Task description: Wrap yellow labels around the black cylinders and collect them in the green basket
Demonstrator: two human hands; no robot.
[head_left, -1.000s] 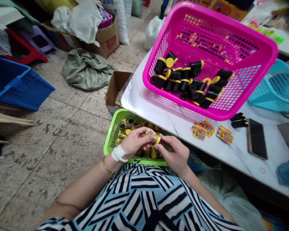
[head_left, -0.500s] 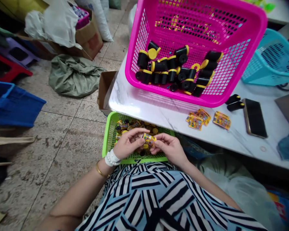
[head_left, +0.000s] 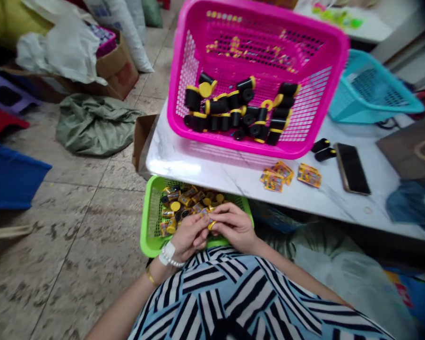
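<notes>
Over the near part of a green basket (head_left: pixel 147 231), my left hand (head_left: pixel 190 233) and my right hand (head_left: pixel 234 226) meet with fingers closed around one small canister (head_left: pixel 211 225). Only a yellow end and a bit of its colourful wrap show between the fingertips. Beneath them, the green basket holds many wrapped canisters (head_left: pixel 186 200) with yellow and black ends. On the table above, a pink basket (head_left: pixel 230 145) contains black canisters (head_left: pixel 217 107) with yellow caps and no wrap. Orange printed labels (head_left: pixel 273 180) lie in a small pile, with another stack (head_left: pixel 309 175) to its right.
Two black canisters (head_left: pixel 325 154) and a phone (head_left: pixel 352 168) lie on the white marbled table (head_left: pixel 198 170). A turquoise basket (head_left: pixel 371 108) stands behind. On the floor at left are a blue bin (head_left: pixel 14 177), a grey-green sack (head_left: pixel 95 125) and a cardboard box (head_left: pixel 122 66).
Both hands have drawn closer together and lower, now covering most of the canister that showed plainly before. The camera view has shifted, so the pink basket and table sit further left.
</notes>
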